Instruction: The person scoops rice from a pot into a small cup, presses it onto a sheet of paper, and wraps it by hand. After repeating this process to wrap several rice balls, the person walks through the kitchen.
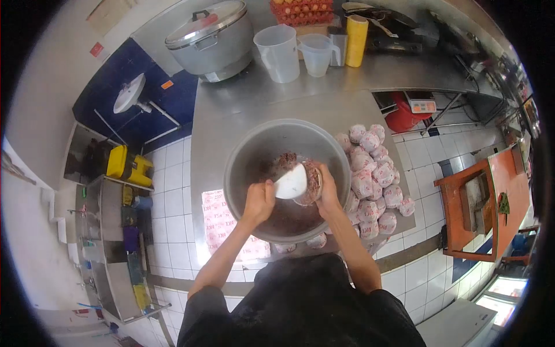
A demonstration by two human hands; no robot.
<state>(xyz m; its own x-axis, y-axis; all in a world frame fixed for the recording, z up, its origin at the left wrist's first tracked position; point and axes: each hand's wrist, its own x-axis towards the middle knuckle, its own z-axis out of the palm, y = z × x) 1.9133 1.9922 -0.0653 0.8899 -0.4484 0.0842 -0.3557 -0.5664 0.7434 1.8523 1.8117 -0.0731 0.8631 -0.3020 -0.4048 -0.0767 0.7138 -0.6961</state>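
Over a large grey pot [248,156] on the steel table, my left hand [259,202] is closed round a white flat scoop [292,182]. The scoop's edge touches a small clear bowl [307,198] of brownish-red rice, which my right hand [328,192] grips from the right side. Some of the same dark rice [284,162] lies inside the pot. Printed wrapping paper [218,222] is stacked left of the pot. To the right, several round wrapped bundles [367,179] are piled up.
Behind the pot stand a big lidded cooker [222,49], two clear plastic jugs [278,55] and a yellow cylinder [356,41]. A red egg tray [300,11] is at the back. An orange table [509,191] stands at the right, a steel sink unit [113,231] at the left.
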